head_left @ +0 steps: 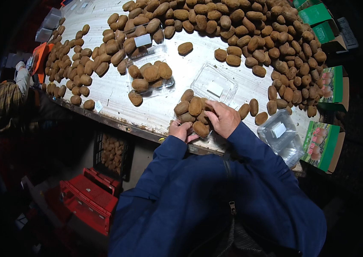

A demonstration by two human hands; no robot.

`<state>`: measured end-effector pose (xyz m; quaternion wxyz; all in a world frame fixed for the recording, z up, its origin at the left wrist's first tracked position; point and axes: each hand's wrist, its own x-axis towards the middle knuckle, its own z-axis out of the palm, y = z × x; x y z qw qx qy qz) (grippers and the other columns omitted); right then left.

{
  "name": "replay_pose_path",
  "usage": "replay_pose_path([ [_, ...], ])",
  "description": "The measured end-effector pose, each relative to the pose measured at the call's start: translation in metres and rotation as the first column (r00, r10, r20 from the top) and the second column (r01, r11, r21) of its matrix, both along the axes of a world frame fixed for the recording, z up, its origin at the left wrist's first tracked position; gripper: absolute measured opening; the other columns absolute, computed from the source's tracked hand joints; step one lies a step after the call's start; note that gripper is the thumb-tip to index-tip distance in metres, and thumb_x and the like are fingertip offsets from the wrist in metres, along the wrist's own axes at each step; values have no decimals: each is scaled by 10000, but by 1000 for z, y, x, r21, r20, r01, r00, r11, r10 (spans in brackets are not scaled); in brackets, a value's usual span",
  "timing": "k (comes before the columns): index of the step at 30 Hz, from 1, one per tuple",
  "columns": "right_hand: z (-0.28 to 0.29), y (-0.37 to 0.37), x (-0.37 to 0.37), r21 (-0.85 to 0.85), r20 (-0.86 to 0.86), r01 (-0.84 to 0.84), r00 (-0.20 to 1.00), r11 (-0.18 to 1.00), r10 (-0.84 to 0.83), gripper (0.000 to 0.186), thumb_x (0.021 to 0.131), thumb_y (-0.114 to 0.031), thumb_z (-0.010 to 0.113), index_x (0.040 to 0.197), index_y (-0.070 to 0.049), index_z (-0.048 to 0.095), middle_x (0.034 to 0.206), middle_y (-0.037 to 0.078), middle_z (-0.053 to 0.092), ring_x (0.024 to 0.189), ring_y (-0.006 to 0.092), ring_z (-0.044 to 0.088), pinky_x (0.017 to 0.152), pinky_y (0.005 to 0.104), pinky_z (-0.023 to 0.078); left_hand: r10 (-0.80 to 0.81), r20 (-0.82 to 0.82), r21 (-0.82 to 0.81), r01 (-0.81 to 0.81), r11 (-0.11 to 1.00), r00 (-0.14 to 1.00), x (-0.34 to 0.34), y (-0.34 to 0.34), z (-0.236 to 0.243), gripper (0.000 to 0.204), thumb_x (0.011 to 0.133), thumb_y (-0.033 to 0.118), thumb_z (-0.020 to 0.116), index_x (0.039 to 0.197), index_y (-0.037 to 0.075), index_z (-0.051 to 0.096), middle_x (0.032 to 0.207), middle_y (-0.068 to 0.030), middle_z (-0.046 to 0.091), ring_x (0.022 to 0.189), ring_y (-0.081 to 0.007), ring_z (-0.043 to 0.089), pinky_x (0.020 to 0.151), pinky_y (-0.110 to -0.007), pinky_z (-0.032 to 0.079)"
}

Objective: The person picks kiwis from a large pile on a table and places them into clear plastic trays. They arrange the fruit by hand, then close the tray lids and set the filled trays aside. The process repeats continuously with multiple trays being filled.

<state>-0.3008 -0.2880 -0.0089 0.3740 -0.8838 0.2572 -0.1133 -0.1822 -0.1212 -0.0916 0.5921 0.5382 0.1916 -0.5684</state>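
Right in front of me at the table's near edge is a heap of brown kiwis [195,106] in a clear plastic clamshell, mostly hidden under the fruit. My left hand [181,130] is closed on its near left side, thumb against the fruit and fingers low at the edge. On the right of the heap, my right hand [225,121] has its fingers bent around a kiwi [205,116], partly covered by them. The lid [224,78] with a white label lies open flat beyond the heap. To the left stands another open clamshell [158,85] holding several kiwis.
A large pile of kiwis [284,51] covers the table's far right, with more scattered left. Stacked empty clamshells [282,132] lie by my right elbow. Green cartons [320,143] line the right edge. Below left are a red crate [89,199] and a black crate of kiwis [112,154]. Another person's sleeve [22,79] shows far left.
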Motion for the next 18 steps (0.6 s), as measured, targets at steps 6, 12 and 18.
replay_pose_path([
  [6,-3,-6,29,-101,-148,-153,979,983,137,371,985,-272,725,1341,-175,681,948,155,688,807,365,706,709,432,576,10,-21,-27,-11,1000,1000,3,3,-3,402,957,34,630,1333,14,488,1130,-168,686,945,-271,748,718,-467,702],
  [12,-17,-29,34,-47,-194,-251,952,967,238,325,1000,-291,694,1313,-210,735,958,142,717,826,355,709,734,453,578,29,19,-7,-29,1000,999,0,3,-5,390,949,34,654,1312,9,514,1126,-160,693,952,-264,745,747,-484,693],
  [18,-7,-27,27,-128,51,-65,996,990,72,283,917,-213,805,1178,-104,787,860,108,708,742,278,699,665,371,561,60,52,23,-61,998,997,-5,4,-9,381,952,39,665,1303,13,520,1121,-148,697,952,-261,743,779,-491,686],
])
